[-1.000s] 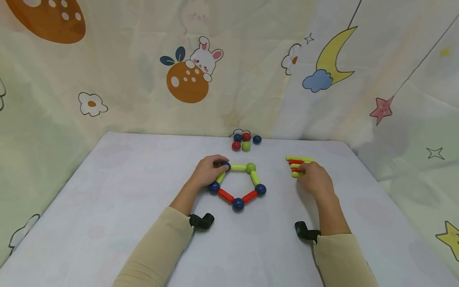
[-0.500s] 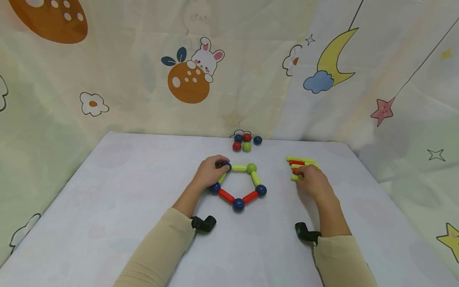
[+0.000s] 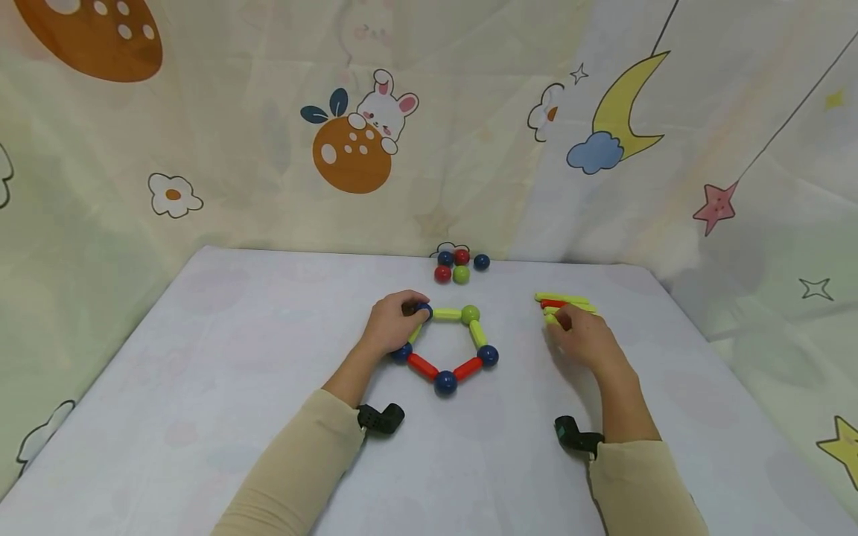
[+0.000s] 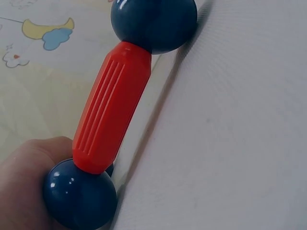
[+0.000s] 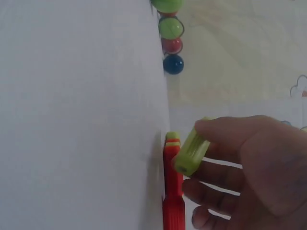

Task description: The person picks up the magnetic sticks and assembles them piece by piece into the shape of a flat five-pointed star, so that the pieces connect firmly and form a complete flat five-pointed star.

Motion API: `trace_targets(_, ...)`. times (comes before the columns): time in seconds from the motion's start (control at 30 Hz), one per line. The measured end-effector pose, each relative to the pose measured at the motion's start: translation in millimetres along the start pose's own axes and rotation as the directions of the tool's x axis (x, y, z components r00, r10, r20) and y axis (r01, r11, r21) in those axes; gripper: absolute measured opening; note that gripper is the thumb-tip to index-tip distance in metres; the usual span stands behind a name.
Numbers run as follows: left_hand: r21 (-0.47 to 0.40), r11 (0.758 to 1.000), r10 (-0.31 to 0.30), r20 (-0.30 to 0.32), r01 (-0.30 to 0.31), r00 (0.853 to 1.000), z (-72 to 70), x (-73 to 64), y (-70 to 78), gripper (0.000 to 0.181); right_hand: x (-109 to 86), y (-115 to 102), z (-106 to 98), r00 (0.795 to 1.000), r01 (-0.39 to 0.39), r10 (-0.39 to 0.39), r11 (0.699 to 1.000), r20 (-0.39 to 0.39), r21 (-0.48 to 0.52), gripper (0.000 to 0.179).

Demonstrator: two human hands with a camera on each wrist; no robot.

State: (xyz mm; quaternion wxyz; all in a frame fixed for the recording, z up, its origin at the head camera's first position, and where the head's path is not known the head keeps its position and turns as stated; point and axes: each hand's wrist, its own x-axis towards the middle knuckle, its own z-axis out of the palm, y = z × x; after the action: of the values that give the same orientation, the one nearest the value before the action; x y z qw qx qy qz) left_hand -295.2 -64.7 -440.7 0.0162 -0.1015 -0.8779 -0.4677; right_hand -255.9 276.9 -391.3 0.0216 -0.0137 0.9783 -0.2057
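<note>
A five-sided ring of balls and rods lies on the table, with a green ball (image 3: 471,314), several blue balls, yellow-green rods (image 3: 446,315) and red rods (image 3: 467,368). My left hand (image 3: 391,325) grips the blue ball (image 3: 427,312) at the ring's far left corner. In the left wrist view, a red rod (image 4: 112,110) joins two blue balls, and that hand shows only partly behind the lower one. My right hand (image 3: 588,339) pinches a short yellow-green rod (image 5: 193,154) between thumb and fingers, beside the row of loose rods (image 3: 566,298).
Several loose balls, red (image 3: 442,274), green (image 3: 461,275) and blue (image 3: 481,262), sit near the table's back edge. More red rods (image 5: 173,211) lie close to the right hand. A printed cloth (image 3: 268,149) hangs behind the white table (image 3: 201,372).
My right hand has taken the short yellow-green rod from the near end of the row and raised it slightly. The left hand has stayed on its blue ball.
</note>
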Motion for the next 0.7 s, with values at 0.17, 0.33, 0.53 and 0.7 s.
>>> trace_targets(0.17,-0.001,1.0,-0.001,-0.003,0.001,1.0,1.0,0.7,-1.0,0.027,-0.8,-19,2,0.998,0.046,-0.043,0.995,-0.038,0.084,0.042)
trace_targets(0.33,0.007,1.0,0.0,-0.002,0.0,1.0,1.1,1.0,-1.0,0.028,6.9,-39,12,0.997,0.074,-0.076,0.992,0.01,0.101,0.037)
trace_targets(0.53,0.022,1.0,-0.001,-0.004,0.001,1.0,1.8,1.0,0.0,0.028,15.7,-51,22,0.995,0.074,-0.08,0.991,0.053,0.11,0.034)
trace_targets(0.7,0.02,1.0,-0.003,-0.008,0.003,1.0,1.6,0.6,0.3,0.029,21.8,-58,30,0.994,0.07,-0.077,0.992,0.072,0.105,0.034)
